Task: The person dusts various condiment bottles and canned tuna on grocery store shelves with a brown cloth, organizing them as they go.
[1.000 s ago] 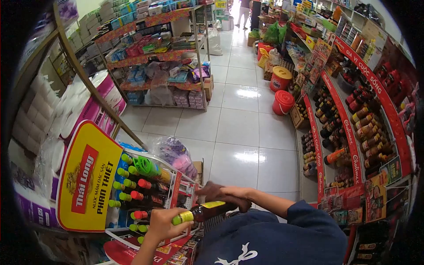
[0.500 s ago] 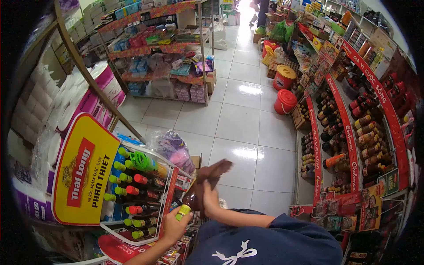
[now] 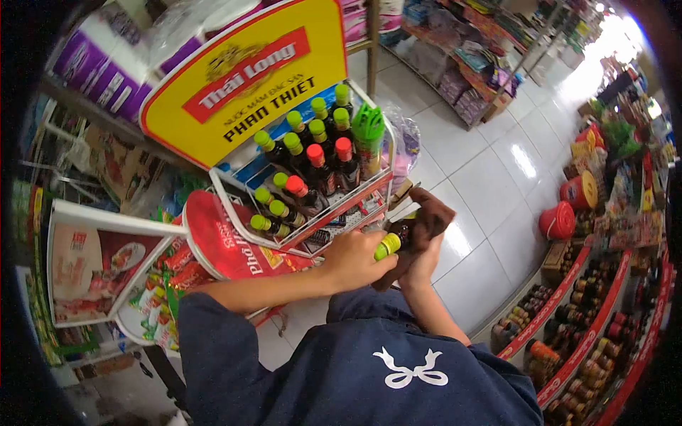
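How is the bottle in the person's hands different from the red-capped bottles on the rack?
The held bottle has a green cap; the red-capped bottles do not. The held bottle lies tilted between the left hand and right hand, half wrapped in a brown cloth; the racked ones stand upright and bare in the display rack. Both hold dark liquid.

The person wears a navy short-sleeved shirt (image 3: 369, 383) with a white bow-shaped emblem (image 3: 415, 369).
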`<state>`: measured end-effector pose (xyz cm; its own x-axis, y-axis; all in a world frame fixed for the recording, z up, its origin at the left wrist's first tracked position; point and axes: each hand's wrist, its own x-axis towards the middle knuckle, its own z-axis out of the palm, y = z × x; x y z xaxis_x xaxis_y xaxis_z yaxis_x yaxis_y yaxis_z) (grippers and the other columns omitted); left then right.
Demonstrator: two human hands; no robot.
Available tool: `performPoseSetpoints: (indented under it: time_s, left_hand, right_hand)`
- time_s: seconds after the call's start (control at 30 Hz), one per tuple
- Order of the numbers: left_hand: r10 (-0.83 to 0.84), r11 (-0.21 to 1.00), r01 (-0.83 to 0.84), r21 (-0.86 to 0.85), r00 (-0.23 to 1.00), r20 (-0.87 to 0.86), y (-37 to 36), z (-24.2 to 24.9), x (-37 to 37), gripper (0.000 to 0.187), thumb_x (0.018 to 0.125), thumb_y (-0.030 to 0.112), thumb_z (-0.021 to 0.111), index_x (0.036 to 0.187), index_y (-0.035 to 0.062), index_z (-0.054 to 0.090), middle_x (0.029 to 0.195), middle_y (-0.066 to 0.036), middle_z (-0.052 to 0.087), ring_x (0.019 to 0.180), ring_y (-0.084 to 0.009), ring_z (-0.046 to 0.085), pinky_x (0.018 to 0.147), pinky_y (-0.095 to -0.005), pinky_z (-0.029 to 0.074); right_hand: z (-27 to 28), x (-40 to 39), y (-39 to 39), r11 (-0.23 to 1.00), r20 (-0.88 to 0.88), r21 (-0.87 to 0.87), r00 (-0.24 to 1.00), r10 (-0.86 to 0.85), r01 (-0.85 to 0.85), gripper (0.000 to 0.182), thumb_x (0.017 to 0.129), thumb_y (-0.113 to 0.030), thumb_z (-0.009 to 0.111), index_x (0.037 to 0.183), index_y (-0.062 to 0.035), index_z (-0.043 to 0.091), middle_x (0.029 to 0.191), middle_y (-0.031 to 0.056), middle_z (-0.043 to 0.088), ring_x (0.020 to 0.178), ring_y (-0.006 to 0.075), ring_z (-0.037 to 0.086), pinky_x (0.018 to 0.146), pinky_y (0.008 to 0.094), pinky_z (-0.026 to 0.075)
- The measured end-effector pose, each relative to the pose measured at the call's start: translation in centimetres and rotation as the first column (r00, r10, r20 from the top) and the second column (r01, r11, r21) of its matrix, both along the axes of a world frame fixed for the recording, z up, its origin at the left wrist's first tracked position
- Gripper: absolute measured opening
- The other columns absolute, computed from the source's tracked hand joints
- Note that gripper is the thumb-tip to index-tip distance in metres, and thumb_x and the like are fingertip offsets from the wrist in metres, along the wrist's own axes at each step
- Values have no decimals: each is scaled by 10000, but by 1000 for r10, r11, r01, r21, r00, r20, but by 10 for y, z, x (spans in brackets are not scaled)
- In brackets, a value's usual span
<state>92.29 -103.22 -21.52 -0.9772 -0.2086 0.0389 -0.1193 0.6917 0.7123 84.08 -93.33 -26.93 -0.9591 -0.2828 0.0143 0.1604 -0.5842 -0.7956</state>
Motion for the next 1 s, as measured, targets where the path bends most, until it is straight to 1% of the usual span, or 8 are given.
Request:
performPoseSetpoints:
  time_s: [0.13, 0.5, 0.63, 0.67, 0.7, 0.8, 0.9, 1.0]
  left_hand:
    - [127, 990, -131, -43, 988, -86, 10, 22, 30, 327, 673, 299, 646, 828, 16, 598, 579, -150, 570, 502, -292, 575, 475, -374, 450]
    - [532, 764, -465, 447, 846, -31, -15, 14, 90, 242, 702, 179, 623, 807, -39, 621, 590, -71, 591, 482, -102, 528, 455, -228, 401]
    - [722, 302, -552, 777, 664, 191, -22, 42, 95, 233, 709, 141, 606, 855, -40, 612, 535, -10, 516, 412, -40, 409, 391, -172, 305]
    - [804, 360, -617, 700, 586, 103, -26, 53, 96, 222, 716, 136, 598, 853, -37, 616, 538, -4, 518, 419, -40, 418, 393, -179, 317]
    - [862, 399, -682, 614, 507, 3, -30, 62, 97, 212, 723, 131, 590, 852, -34, 620, 542, 1, 520, 425, -41, 426, 394, -185, 328]
    - [865, 414, -886, -210, 455, -213, -55, 91, 86, 257, 722, 252, 570, 773, 5, 626, 603, -97, 589, 517, -215, 556, 479, -331, 430]
    - [921, 141, -667, -732, 360, -150, -94, 101, 56, 338, 693, 371, 547, 714, 40, 616, 733, -192, 607, 699, -369, 585, 616, -452, 461]
    - [943, 179, -737, -652, 318, -101, -145, 82, 47, 321, 675, 359, 554, 886, 135, 643, 862, -157, 621, 829, -347, 581, 719, -435, 455]
  right_hand:
    - [-44, -36, 24, 953, 473, -79, 830, 295, -294, 390, 905, -333, 326, 1118, -28, 442, 1051, 91, 522, 934, 201, 516, 808, 338, 429]
    - [-40, -22, 16, 793, 563, 3, 656, 502, -610, 365, 853, -387, 434, 1061, -89, 471, 958, 61, 539, 789, 175, 540, 613, 299, 474]
    - [-44, -56, 14, 807, 533, -105, 652, 539, -581, 343, 858, -304, 437, 1089, -55, 487, 1004, 74, 552, 816, 187, 550, 635, 312, 483]
    - [-28, -66, 14, 815, 571, -173, 618, 541, -553, 332, 852, -280, 448, 1089, -51, 487, 1000, 74, 556, 822, 184, 550, 643, 307, 484]
    - [-3, -71, 13, 904, 380, -11, 834, 400, -428, 254, 825, -215, 467, 1017, -49, 491, 906, 77, 551, 782, 183, 545, 651, 283, 480]
    - [55, -92, 41, 939, -61, 285, 974, 217, -192, 280, 770, -98, 432, 1004, 1, 549, 954, 145, 568, 834, 236, 557, 674, 299, 475]
    - [113, -102, 67, 856, -644, 73, 632, 432, -511, 226, 766, -106, 442, 823, 24, 617, 764, 174, 597, 613, 213, 543, 549, 255, 435]
    - [185, -83, 70, 740, -824, 287, 237, 514, -608, 272, 771, -288, 546, 793, -23, 598, 580, 88, 559, 446, 171, 489, 430, 239, 385]
